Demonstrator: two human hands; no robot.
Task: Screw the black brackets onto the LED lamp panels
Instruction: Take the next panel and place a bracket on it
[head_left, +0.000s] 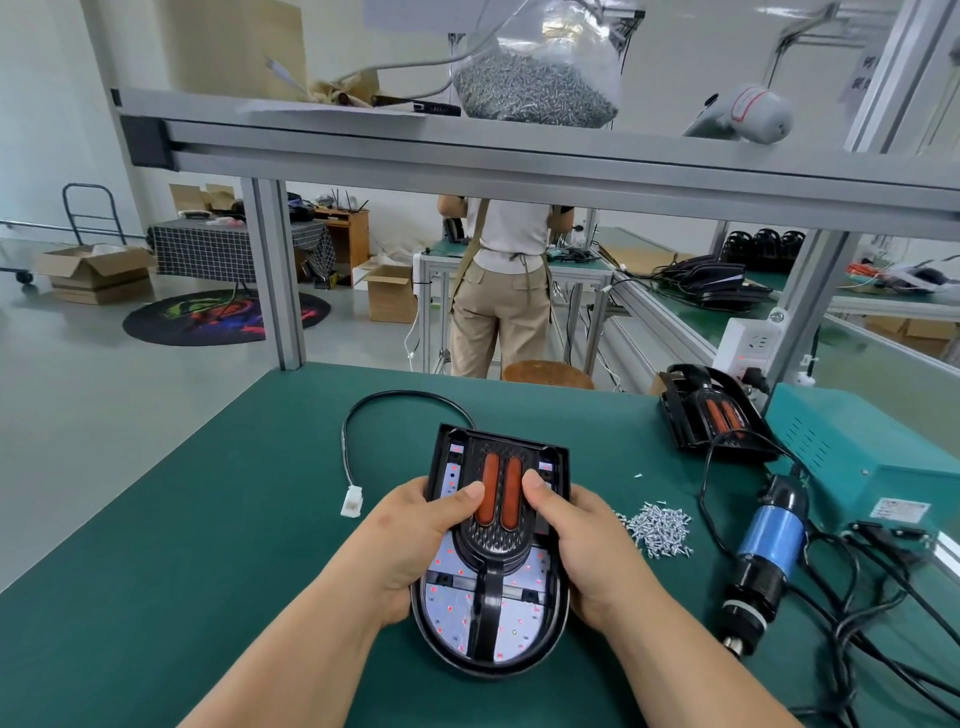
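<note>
Holds the black-rimmed, round-ended LED lamp panel (452, 621), white diode board facing up, flat on the green-matted table (208, 519), in the middle and near the front edge. Clasps its left side with the left hand (415, 540), forearm angled in from the lower left, fingers (411, 492) wrapped round the rim with their tips hidden beneath, thumb laid across the top. Clasps its right side with the right hand (587, 545) in a mirrored pose, forearm coming in from the lower right, thumb pressed down likewise. Pins under both thumbs the black plastic bracket (491, 587) with two orange strips, seated along the middle of the panel, narrow stem pointing toward the body. Leaves untouched, to the right on the table, a small heap of silver screws (660, 527) and, just beside it, a blue-and-black electric screwdriver (769, 545) lying on its side among black cords. Trails a black cable with a white plug (352, 501) in a loop from the panel's far left corner.
</note>
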